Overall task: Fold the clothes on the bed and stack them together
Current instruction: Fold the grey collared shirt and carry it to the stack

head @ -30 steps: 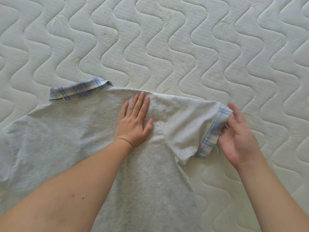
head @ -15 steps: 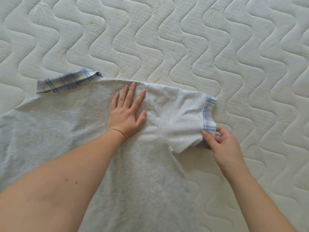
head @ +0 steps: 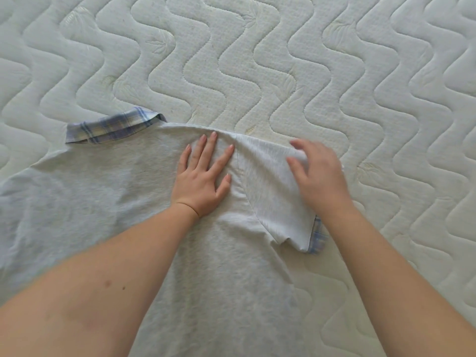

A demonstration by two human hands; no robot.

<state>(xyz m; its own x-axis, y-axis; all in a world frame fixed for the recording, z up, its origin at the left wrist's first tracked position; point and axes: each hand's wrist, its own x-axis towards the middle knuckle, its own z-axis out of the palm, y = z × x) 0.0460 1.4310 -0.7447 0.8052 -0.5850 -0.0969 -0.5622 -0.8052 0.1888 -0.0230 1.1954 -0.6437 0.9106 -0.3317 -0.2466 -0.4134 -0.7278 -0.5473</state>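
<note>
Here the left hand (head: 203, 181) presses flat on the shirt (head: 108, 191), fingers spread. The right hand (head: 320, 176) lies on the sleeve (head: 270, 191), blurred; its fingers' state I cannot tell.

Bare quilted mattress (head: 257, 60) beyond both hands and right of right hand (head: 319, 176); left hand (head: 203, 181) flat on shirt (head: 103, 191) blocks leftward path.

Bedroom at home: bare quilted mattress (head: 283, 73).
</note>
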